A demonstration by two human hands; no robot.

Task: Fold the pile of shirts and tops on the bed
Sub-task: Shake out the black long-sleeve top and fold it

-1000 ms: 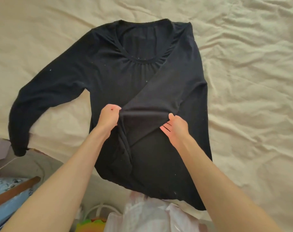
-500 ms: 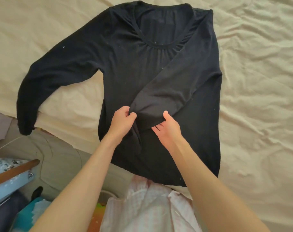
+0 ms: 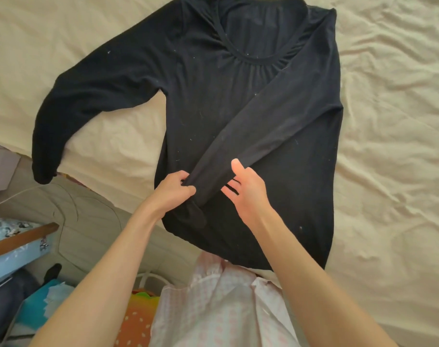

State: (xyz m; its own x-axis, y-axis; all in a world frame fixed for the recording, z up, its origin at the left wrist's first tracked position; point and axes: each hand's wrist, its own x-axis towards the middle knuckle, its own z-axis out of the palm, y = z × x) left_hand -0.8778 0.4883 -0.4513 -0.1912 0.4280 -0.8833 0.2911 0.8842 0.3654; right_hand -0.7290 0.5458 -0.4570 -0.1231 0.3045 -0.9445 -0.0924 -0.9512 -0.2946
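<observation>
Black long-sleeved cotton top (image 3: 208,101) lies flat on wrinkled beige bed sheet (image 3: 389,121), left hand (image 3: 172,190) pinching the folded-over sleeve cuff, right hand (image 3: 247,190) open, fingers (image 3: 229,189) spread under the sleeve.

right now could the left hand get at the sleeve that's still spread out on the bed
Probably yes. The spread sleeve lies flat on the sheet on that hand's side, with nothing on it. But the left hand is closed on the folded sleeve and would have to let go first.
</observation>
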